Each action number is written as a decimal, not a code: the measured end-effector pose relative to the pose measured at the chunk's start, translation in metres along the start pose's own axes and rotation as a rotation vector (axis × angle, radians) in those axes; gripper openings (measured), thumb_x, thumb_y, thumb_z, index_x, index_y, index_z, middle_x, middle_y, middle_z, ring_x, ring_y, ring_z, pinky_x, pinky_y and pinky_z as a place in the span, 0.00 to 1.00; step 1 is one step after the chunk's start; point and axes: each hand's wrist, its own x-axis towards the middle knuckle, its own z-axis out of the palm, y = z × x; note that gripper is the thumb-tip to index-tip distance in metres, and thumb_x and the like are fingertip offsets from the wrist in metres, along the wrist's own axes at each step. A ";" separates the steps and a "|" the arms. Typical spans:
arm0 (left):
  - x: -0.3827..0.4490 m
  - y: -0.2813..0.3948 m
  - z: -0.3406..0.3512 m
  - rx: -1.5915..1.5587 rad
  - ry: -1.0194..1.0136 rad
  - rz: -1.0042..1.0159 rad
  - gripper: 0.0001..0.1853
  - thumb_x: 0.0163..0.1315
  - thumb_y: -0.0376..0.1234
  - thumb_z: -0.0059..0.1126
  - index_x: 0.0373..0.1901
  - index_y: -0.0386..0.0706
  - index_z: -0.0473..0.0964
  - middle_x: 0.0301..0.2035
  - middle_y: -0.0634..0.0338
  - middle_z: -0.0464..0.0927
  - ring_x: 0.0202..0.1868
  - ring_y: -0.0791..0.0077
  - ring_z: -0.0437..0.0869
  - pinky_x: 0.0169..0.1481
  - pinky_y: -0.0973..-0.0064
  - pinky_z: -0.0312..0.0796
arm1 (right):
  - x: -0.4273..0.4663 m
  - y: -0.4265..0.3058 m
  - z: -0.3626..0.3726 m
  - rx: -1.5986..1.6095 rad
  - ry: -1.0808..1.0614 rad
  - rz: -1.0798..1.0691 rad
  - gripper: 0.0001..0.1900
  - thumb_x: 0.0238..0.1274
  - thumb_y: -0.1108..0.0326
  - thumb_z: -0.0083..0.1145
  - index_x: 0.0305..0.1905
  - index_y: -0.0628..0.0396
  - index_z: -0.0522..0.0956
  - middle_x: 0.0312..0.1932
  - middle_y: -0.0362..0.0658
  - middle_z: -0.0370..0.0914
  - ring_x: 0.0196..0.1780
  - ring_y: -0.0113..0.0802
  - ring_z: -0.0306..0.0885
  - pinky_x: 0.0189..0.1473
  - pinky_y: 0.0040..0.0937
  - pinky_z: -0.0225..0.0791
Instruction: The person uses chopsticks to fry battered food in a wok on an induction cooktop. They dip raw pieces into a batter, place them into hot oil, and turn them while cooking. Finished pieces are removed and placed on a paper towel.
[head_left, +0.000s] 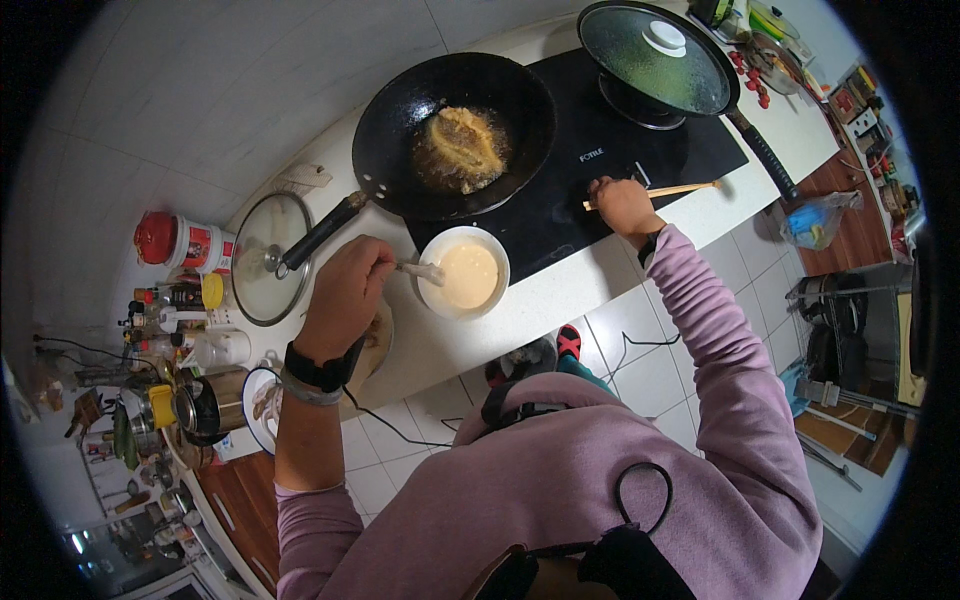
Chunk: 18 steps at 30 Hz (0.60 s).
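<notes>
My left hand (349, 289) pinches a slim, pale piece (421, 272), probably food. Its wet-looking end hangs over the rim of a white bowl (502, 291) of creamy batter (469, 275). My right hand (624, 204) grips wooden chopsticks (682, 190), which point to the right. It is at the front of the black glass cooktop (559, 202), beside a control knob (640, 175). In the black wok (382, 124) on the left burner, golden battered food (466, 150) sits in bubbling oil. A plate (384, 337) is partly hidden behind my left wrist.
A lidded pan (637, 64) covers the right burner; its handle (765, 157) juts past the counter edge. The wok handle (322, 232) reaches over a glass lid (259, 255). Bottles (169, 296) and a steel pot (214, 405) crowd the left. Cherry tomatoes (754, 82) lie far right.
</notes>
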 end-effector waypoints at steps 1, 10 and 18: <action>0.000 0.000 0.000 0.004 -0.001 0.001 0.04 0.62 0.26 0.51 0.38 0.36 0.71 0.34 0.50 0.76 0.37 0.51 0.78 0.42 0.63 0.71 | 0.000 0.000 -0.001 0.008 -0.024 0.008 0.11 0.62 0.67 0.49 0.44 0.59 0.77 0.37 0.50 0.80 0.35 0.45 0.81 0.36 0.38 0.74; 0.003 0.003 -0.008 0.025 -0.018 0.034 0.04 0.61 0.26 0.52 0.36 0.37 0.70 0.32 0.50 0.75 0.36 0.52 0.77 0.40 0.63 0.70 | -0.012 -0.001 -0.066 0.094 0.129 0.063 0.08 0.53 0.69 0.55 0.38 0.57 0.75 0.34 0.47 0.77 0.36 0.46 0.79 0.36 0.39 0.73; 0.009 0.007 -0.027 0.018 -0.013 0.104 0.04 0.60 0.25 0.52 0.35 0.36 0.69 0.31 0.50 0.73 0.35 0.54 0.76 0.39 0.64 0.69 | -0.045 0.008 -0.178 0.165 0.389 0.160 0.13 0.65 0.56 0.54 0.37 0.55 0.76 0.30 0.46 0.76 0.36 0.46 0.75 0.35 0.40 0.68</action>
